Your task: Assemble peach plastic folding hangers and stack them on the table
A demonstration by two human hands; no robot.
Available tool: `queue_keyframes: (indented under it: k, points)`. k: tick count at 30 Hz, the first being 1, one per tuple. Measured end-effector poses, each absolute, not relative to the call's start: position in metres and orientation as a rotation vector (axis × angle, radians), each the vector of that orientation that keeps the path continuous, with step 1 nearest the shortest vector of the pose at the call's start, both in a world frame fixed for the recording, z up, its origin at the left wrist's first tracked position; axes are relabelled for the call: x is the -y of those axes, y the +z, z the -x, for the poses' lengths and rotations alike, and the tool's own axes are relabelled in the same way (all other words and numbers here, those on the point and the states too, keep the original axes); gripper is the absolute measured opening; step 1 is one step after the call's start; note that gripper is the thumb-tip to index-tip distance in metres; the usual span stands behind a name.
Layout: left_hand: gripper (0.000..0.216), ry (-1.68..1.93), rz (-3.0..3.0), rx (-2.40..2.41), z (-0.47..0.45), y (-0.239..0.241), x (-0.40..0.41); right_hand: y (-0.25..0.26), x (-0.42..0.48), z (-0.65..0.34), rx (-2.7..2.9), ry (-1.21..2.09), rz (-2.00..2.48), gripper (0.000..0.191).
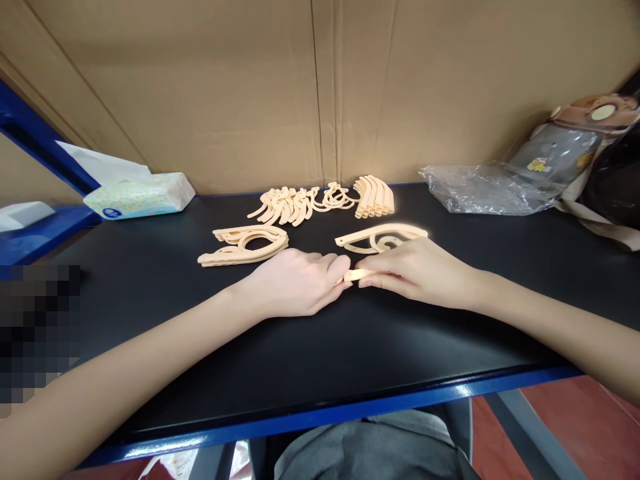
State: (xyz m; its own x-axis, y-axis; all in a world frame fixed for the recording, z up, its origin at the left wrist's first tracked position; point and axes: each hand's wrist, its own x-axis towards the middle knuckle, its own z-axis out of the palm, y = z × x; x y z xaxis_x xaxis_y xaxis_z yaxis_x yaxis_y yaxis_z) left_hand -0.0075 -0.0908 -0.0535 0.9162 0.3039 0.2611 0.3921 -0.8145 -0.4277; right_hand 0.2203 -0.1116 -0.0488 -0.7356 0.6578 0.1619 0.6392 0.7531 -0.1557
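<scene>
My left hand (295,283) and my right hand (417,272) rest on the black table (300,360), fingertips meeting in the middle. Both are closed on one small peach plastic piece (356,274) pinched between them. Just behind my right hand lies a curved peach plastic part (383,237). A small stack of similar curved parts (245,244) lies behind my left hand. Farther back are a heap of small peach hooks (293,203) and a row of straight peach pieces (375,196).
A tissue pack (140,195) lies at the back left on a blue shelf edge. A crumpled clear plastic bag (487,190) and a grey bag (575,150) sit at the back right. Cardboard (320,87) walls the back. The table's blue front edge (350,410) is near me.
</scene>
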Motion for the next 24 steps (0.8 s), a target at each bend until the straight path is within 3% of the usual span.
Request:
queue_keyframes:
  k: [18,24]
  points:
    - [0.028,-0.289,2.700,0.498,0.0052,-0.0551,0.0925,-0.0495,0.1160,-0.2165,2.778,0.038,1.004,0.036]
    - [0.027,-0.296,2.770,0.503,0.0047,-0.0564,0.0935,-0.0452,0.1208,-0.2141,2.739,-0.140,0.961,0.034]
